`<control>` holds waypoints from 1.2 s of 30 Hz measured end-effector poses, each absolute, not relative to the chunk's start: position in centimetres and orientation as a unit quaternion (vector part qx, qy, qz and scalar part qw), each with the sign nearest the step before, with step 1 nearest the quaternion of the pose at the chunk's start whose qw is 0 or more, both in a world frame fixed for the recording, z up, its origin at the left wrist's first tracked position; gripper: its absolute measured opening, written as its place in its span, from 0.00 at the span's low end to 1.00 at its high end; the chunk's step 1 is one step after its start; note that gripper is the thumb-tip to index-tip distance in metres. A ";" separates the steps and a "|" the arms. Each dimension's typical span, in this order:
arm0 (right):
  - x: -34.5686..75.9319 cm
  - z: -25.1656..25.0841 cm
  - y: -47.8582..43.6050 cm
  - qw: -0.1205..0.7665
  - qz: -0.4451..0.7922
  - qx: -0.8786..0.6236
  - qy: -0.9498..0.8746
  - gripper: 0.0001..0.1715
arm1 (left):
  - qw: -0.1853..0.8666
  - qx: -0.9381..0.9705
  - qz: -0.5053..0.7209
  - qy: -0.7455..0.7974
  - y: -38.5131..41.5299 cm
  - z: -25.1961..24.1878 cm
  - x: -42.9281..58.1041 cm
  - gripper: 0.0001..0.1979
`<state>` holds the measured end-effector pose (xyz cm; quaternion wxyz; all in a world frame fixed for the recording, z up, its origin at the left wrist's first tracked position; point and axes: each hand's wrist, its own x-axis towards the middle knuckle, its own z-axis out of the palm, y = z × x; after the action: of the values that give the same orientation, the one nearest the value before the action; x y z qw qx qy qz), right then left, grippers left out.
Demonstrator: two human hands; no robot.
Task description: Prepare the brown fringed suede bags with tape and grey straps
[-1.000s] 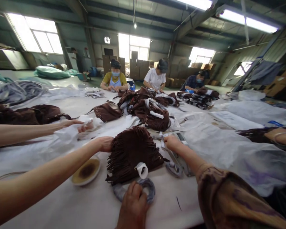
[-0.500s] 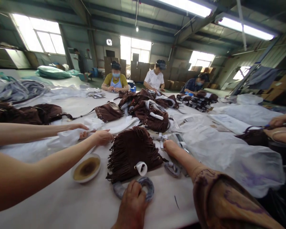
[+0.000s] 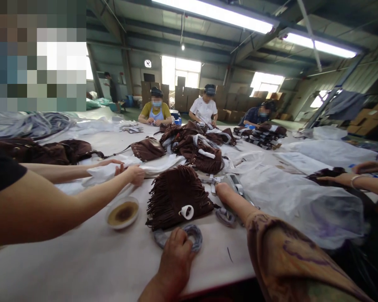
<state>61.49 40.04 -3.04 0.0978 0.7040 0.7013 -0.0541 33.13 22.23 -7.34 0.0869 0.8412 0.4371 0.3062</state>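
Note:
My left hand (image 3: 176, 255) is closed on a coiled strap in grey wrap (image 3: 193, 235) near the front of the table. Just behind it lies a dark brown fringed bag (image 3: 179, 193), flap side up, with a ring of white wrap (image 3: 187, 212) on its front. My right hand (image 3: 223, 192), in a patterned sleeve, is closed beside the bag's right edge, next to small white tags (image 3: 213, 179) and a grey device (image 3: 234, 184). Whatever its fingers hold is hidden. A second wrapped strap coil (image 3: 225, 217) sits below my right wrist.
At left, another person's hands (image 3: 134, 174) handle white sheeting (image 3: 102, 172) above a dish of brown stuff (image 3: 122, 212). Brown bags (image 3: 198, 147) are heaped behind. Clear plastic (image 3: 302, 205) spreads rightward, near another person's hands (image 3: 340, 179). Three people sit across the table.
The view has shifted a little, and the left neighbour's shoulder now shows. That neighbour's hands have moved slightly with the sheeting. My left hand remains on the coil and my right hand beside the bag.

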 end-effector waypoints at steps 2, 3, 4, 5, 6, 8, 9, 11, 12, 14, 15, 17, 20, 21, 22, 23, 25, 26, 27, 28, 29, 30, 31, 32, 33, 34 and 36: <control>61.5 -2.9 39.9 0.095 -0.051 0.705 0.700 0.13 | 0.091 0.842 0.302 0.438 22.2 -7.2 33.1 0.07; 61.4 -2.8 39.8 0.093 -0.049 0.706 0.700 0.13 | 0.093 0.842 0.300 0.438 22.1 -7.1 33.1 0.07; 61.3 -2.7 39.7 0.090 -0.046 0.707 0.700 0.13 | 0.095 0.842 0.300 0.438 22.1 -7.1 33.1 0.07; 61.3 -2.6 39.7 0.088 -0.043 0.708 0.699 0.14 | 0.097 0.842 0.300 0.438 22.1 -7.0 33.0 0.07; 61.1 -2.5 39.6 0.085 -0.038 0.709 0.699 0.13 | 0.099 0.842 0.301 0.437 22.0 -6.9 33.0 0.07; 60.9 -2.0 39.2 0.076 -0.025 0.708 0.701 0.11 | 0.103 0.842 0.301 0.435 22.0 -6.7 33.0 0.07; 60.7 -1.7 38.7 0.069 -0.016 0.707 0.703 0.09 | 0.105 0.842 0.300 0.435 22.0 -6.6 33.0 0.07; 60.4 -0.9 37.2 0.051 0.008 0.704 0.708 0.10 | 0.110 0.842 0.299 0.436 22.0 -6.6 33.0 0.08; 60.3 -0.6 36.0 0.042 0.020 0.701 0.711 0.13 | 0.112 0.842 0.299 0.436 22.1 -6.5 33.0 0.07; 60.1 -0.3 33.3 0.028 0.039 0.693 0.719 0.17 | 0.114 0.842 0.298 0.435 22.1 -6.5 33.0 0.07; 60.0 -0.3 31.8 0.023 0.045 0.687 0.725 0.17 | 0.115 0.843 0.297 0.434 22.1 -6.5 33.0 0.06; 60.0 -0.6 29.1 0.015 0.055 0.662 0.747 0.16 | 0.115 0.845 0.294 0.433 22.1 -6.5 33.0 0.05; 60.2 -1.5 26.2 -0.001 0.071 0.618 0.783 0.14 | 0.111 0.848 0.286 0.432 22.1 -6.5 33.1 0.04; 60.2 -1.9 25.5 -0.012 0.077 0.609 0.789 0.13 | 0.110 0.849 0.283 0.432 22.1 -6.5 33.1 0.04; 60.1 -2.2 25.0 -0.026 0.084 0.605 0.791 0.13 | 0.109 0.850 0.280 0.432 22.1 -6.5 33.1 0.03; 60.0 -2.4 24.5 -0.047 0.090 0.603 0.791 0.12 | 0.108 0.851 0.279 0.431 22.1 -6.5 33.1 0.02; 59.8 -2.7 23.7 -0.092 0.095 0.597 0.791 0.12 | 0.105 0.852 0.280 0.429 22.1 -6.5 33.1 0.02; 59.8 -2.8 23.4 -0.111 0.093 0.598 0.789 0.12 | 0.104 0.853 0.281 0.428 22.1 -6.6 33.1 0.02; 59.9 -2.8 23.3 -0.126 0.088 0.602 0.784 0.12 | 0.104 0.853 0.281 0.427 22.1 -6.6 33.1 0.02; 60.0 -2.8 23.3 -0.138 0.081 0.609 0.777 0.12 | 0.104 0.854 0.280 0.427 22.1 -6.6 33.1 0.02; 60.3 -2.7 23.4 -0.149 0.075 0.617 0.769 0.12 | 0.104 0.854 0.279 0.426 22.1 -6.6 33.0 0.02; 60.6 -2.7 23.7 -0.157 0.070 0.627 0.760 0.12 | 0.105 0.855 0.277 0.426 22.0 -6.6 33.0 0.01; 60.9 -2.6 24.1 -0.164 0.064 0.636 0.751 0.12 | 0.105 0.855 0.276 0.426 22.0 -6.6 33.0 0.01; 61.2 -2.6 24.6 -0.167 0.056 0.643 0.745 0.11 | 0.105 0.856 0.275 0.425 22.0 -6.6 33.0 0.01; 61.4 -2.5 25.0 -0.166 0.047 0.648 0.742 0.10 | 0.105 0.856 0.275 0.426 22.0 -6.6 33.0 0.01; 61.6 -2.5 25.5 -0.159 0.038 0.651 0.741 0.09 | 0.104 0.856 0.274 0.426 22.0 -6.6 33.0 0.01; 61.8 -2.6 26.3 -0.128 0.024 0.647 0.751 0.09 | 0.102 0.856 0.273 0.427 22.0 -6.6 33.1 0.01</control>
<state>61.75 26.30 -2.59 -0.1282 0.6475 0.7509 0.0239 33.06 21.98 -6.65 0.1024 0.8557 0.4273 0.2732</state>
